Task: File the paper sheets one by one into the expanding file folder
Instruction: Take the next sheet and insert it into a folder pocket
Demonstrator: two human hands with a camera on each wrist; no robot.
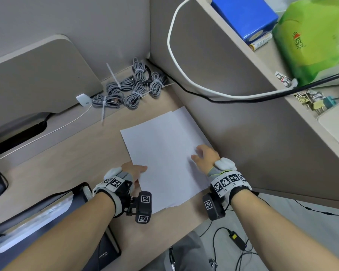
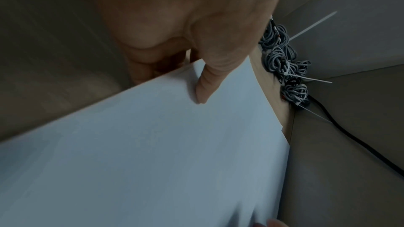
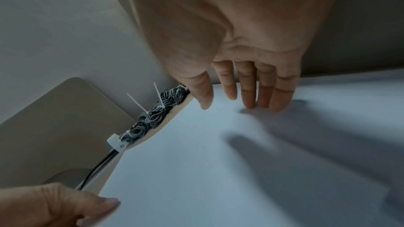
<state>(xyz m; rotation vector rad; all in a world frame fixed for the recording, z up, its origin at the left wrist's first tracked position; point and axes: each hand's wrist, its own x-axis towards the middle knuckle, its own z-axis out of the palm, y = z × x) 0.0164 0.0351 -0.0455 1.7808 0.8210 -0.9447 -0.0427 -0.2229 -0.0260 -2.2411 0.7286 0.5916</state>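
A: Where are the paper sheets (image 1: 164, 153) right now?

B: In a loose stack on the surface (image 1: 70, 163), between the two hands. The lower sheets peek out at the far and near edges, so the pile is slightly fanned.

A: And the hands?

B: The left hand (image 1: 134, 172) pinches the left edge of the top sheet, thumb (image 2: 205, 82) on top and fingers curled beneath it. The right hand (image 1: 205, 155) lies spread on the stack, fingers (image 3: 251, 92) straight, tips touching the paper, gripping nothing.

A: Why that arrangement?

B: My reading: the right hand pins the pile so that only the top sheet peels away when the left lifts it. That suits filing one at a time.

A: Where is the expanding file folder (image 1: 47, 218)?

B: I take it to be the dark, open case near the left forearm, at the edge of the surface, but its compartments are too blurred to tell apart.

A: Any writing?

B: The green package (image 1: 311, 36) on the shelf beyond the right hand carries red characters, too small to read. The wrist cameras bear square black-and-white markers, no words. The sheets look blank.
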